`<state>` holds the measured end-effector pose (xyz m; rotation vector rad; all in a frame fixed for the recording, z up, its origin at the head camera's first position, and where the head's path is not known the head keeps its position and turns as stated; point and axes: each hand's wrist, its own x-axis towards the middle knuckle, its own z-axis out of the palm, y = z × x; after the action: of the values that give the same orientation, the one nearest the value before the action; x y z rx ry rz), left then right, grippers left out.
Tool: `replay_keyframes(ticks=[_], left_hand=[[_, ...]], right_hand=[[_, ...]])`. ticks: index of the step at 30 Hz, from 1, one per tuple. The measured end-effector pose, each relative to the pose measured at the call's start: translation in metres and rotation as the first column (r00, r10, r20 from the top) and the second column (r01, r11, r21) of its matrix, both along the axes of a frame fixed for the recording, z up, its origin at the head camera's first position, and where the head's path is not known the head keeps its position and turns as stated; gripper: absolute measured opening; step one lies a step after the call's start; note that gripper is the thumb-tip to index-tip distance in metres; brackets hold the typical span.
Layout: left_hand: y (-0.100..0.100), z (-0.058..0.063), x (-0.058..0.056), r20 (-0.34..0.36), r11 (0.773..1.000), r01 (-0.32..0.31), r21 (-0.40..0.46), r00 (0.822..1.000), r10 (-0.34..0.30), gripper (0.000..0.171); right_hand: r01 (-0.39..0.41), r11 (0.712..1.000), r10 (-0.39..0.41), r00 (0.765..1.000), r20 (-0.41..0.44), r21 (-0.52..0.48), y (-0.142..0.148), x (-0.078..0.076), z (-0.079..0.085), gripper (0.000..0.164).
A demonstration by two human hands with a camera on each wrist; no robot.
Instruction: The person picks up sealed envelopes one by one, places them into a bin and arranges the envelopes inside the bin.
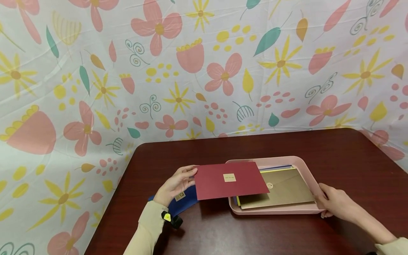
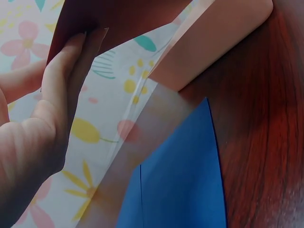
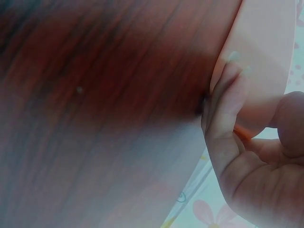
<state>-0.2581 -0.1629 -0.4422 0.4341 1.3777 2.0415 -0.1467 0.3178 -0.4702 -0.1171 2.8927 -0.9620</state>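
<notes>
My left hand (image 1: 176,184) pinches a dark red envelope (image 1: 211,184) by its left edge, thumb on top and fingers beneath. A small square label sits on the envelope's face. The envelope is held above the table and overlaps the left part of a pink tray (image 1: 280,211). Inside the tray lies a gold-brown envelope (image 1: 287,189) with a round sticker, on top of yellow and blue ones. My right hand (image 1: 339,202) grips the tray's right front corner; in the right wrist view its fingers (image 3: 225,95) lie against the pink side wall.
A blue envelope (image 1: 188,202) with a label lies on the table under the left hand, partly hidden; its blue surface (image 2: 178,171) fills the lower left wrist view. The dark wooden table (image 1: 191,152) meets a flower-patterned cloth (image 1: 197,88) behind and at the left.
</notes>
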Motion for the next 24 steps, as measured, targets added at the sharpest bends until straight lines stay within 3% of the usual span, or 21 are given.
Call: replay_keyframes(ticks=[6, 13, 19, 24], left_hand=[[0.008, 0.002, 0.000, -0.012, 1.000, 0.021, 0.004, 1.000, -0.021, 0.020], [0.018, 0.001, -0.001, 0.027, 1.000, 0.006, -0.018, 1.000, -0.005, 0.019], [0.027, -0.009, -0.004, 0.060, 1.000, -0.007, -0.018, 0.998, 0.008, 0.022], [0.036, -0.017, -0.004, 0.079, 0.998, -0.033, -0.056, 0.996, 0.037, 0.040]], right_hand=[[0.001, 1.000, -0.001, 1.000, -0.009, 0.008, -0.001, 0.000, -0.001, 0.007], [0.001, 1.000, -0.001, 1.000, -0.006, 0.004, -0.001, -0.001, -0.001, 0.008], [0.007, 1.000, -0.007, 1.000, -0.018, 0.016, 0.000, -0.001, -0.001, 0.007], [0.005, 1.000, -0.005, 1.000, -0.003, 0.012, 0.000, 0.000, 0.000, 0.007]])
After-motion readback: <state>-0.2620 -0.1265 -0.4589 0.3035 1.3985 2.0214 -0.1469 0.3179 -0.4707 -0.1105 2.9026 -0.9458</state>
